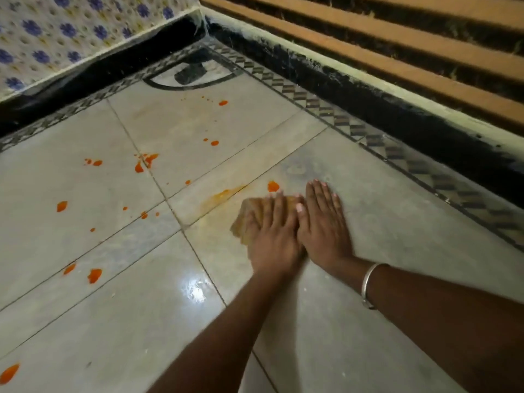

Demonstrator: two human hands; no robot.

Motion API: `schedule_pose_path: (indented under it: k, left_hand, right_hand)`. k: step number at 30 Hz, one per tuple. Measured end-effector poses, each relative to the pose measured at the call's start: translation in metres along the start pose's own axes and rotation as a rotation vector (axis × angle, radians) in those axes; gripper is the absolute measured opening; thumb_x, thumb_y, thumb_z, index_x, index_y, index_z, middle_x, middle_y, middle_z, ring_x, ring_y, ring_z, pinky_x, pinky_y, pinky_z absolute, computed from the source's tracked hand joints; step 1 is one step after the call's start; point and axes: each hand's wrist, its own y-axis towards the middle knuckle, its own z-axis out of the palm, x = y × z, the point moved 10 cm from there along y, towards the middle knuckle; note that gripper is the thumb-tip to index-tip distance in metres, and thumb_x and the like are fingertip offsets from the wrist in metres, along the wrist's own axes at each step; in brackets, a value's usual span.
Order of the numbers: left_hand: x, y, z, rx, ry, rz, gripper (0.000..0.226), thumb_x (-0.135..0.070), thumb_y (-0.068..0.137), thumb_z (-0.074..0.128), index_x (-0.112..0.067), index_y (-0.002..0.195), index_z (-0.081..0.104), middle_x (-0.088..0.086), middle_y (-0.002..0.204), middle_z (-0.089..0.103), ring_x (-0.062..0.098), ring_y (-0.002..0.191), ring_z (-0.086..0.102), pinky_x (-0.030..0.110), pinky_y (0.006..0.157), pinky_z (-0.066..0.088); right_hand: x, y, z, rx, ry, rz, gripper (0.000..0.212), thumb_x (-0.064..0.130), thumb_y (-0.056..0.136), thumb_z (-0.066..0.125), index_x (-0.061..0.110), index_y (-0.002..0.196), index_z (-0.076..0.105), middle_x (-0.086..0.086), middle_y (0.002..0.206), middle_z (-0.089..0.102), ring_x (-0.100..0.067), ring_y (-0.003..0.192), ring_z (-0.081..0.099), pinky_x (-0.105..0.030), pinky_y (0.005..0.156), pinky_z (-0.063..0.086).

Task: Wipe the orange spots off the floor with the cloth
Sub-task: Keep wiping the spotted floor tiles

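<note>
Mid-wipe, left hand [272,236] pressing cloth [249,219] with straight fingers, right hand [323,222] flat on floor [382,251]; next likely pushing forward over nearest orange spot [273,186].

The cloth [249,219] is tan, stained yellow-orange. The floor [113,321] under it is pale grey-beige glossy tile with thin dark joints. Bright orange spots [149,159] dot the tiles left of the cloth and beyond it. A faint yellow-orange smear [221,197] lies just beside the cloth. Farther beyond the cloth runs a border strip [312,103] of grey and black diamonds, then a black skirting [368,109]. Beyond and left of the cloth, a white surface [71,32] carries blue flowers and small yellow dots. Beyond and right are orange-brown and black stripes [397,46]. Right of the cloth is a silver bangle [368,285].
</note>
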Motion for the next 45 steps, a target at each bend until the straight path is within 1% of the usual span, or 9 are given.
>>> schedule_pose_path:
  k: [5,16,23,27,31,35,38,42,45]
  left_hand:
    - [-0.029,0.064,-0.003,0.046,0.1,0.391,0.082,-0.065,0.094,-0.002,-0.026,0.167,0.003,0.002,0.174,-0.002,0.022,0.16,-0.011,0.05,0.128,-0.01]
    - [0.03,0.1,-0.015,0.049,0.05,-0.125,0.069,-0.056,0.107,0.008,-0.022,0.166,-0.004,0.009,0.174,-0.008,0.035,0.159,-0.012,0.059,0.121,-0.016]
    - [0.092,0.051,-0.016,0.004,-0.065,-0.413,0.071,-0.055,0.107,0.009,-0.017,0.166,0.001,0.017,0.173,-0.004,0.04,0.159,-0.01,0.067,0.124,-0.006]
    - [0.077,0.012,-0.013,0.039,-0.113,-0.426,0.092,-0.075,0.1,0.014,-0.014,0.165,-0.009,0.02,0.171,-0.015,0.042,0.156,-0.02,0.068,0.12,-0.016]
    - [0.058,-0.01,-0.023,0.029,-0.053,-0.232,0.111,-0.088,0.09,0.023,-0.016,0.162,-0.022,0.015,0.166,-0.031,0.036,0.153,-0.033,0.052,0.107,-0.041]
    - [0.065,-0.008,-0.03,0.091,0.099,-0.207,0.077,-0.053,0.108,0.033,-0.012,0.166,0.003,0.018,0.173,0.005,0.04,0.159,0.004,0.061,0.125,-0.006]
    - [0.066,0.007,-0.057,0.013,0.127,-0.204,0.038,-0.022,0.106,0.045,-0.01,0.143,0.045,0.017,0.142,0.057,0.037,0.128,0.056,0.054,0.11,0.038]
    - [0.106,0.013,-0.11,-0.302,-0.464,-0.395,0.008,-0.022,0.09,0.066,-0.015,0.092,0.063,0.005,0.084,0.068,0.031,0.08,0.066,0.038,0.063,0.05]
    - [0.133,0.015,-0.103,-0.287,-1.14,-0.552,0.006,-0.022,0.084,0.071,-0.019,0.088,0.067,0.006,0.089,0.072,0.027,0.086,0.07,0.045,0.078,0.06]
  right_hand:
    - [0.005,-0.004,-0.01,-0.092,-0.034,-0.059,0.067,0.046,0.108,0.016,0.009,0.163,0.015,-0.01,0.171,0.009,-0.021,0.159,0.005,-0.041,0.129,0.007]
    - [0.002,-0.008,0.021,0.134,-0.221,-0.143,0.072,0.044,0.101,0.011,0.006,0.163,0.013,-0.014,0.171,0.01,-0.027,0.159,0.005,-0.048,0.129,0.007]
    - [0.001,-0.013,0.022,0.195,-0.179,-0.132,0.082,0.054,0.096,0.008,0.006,0.162,0.016,-0.015,0.17,0.016,-0.028,0.159,0.01,-0.046,0.129,0.006]
    - [0.002,-0.014,0.021,0.174,-0.202,-0.128,0.077,0.051,0.099,0.017,0.003,0.159,0.028,-0.018,0.166,0.028,-0.031,0.156,0.023,-0.05,0.127,0.018]
    - [0.004,-0.014,0.016,0.167,-0.238,-0.156,0.074,0.049,0.102,0.018,0.004,0.16,0.025,-0.017,0.167,0.025,-0.031,0.156,0.02,-0.051,0.127,0.018]
    - [0.005,-0.013,0.016,0.177,-0.26,-0.156,0.073,0.049,0.103,0.019,0.004,0.16,0.024,-0.018,0.166,0.026,-0.031,0.156,0.021,-0.051,0.126,0.021]
    - [0.005,-0.013,0.015,0.17,-0.26,-0.157,0.075,0.05,0.102,0.016,0.003,0.16,0.026,-0.018,0.165,0.029,-0.032,0.155,0.024,-0.051,0.126,0.021]
    - [0.006,-0.014,0.013,0.162,-0.263,-0.164,0.074,0.049,0.103,0.017,0.002,0.159,0.028,-0.018,0.165,0.029,-0.033,0.155,0.025,-0.051,0.126,0.021]
    - [0.007,-0.013,0.012,0.156,-0.265,-0.163,0.074,0.049,0.103,0.017,0.002,0.159,0.029,-0.018,0.165,0.03,-0.033,0.154,0.025,-0.051,0.125,0.022]
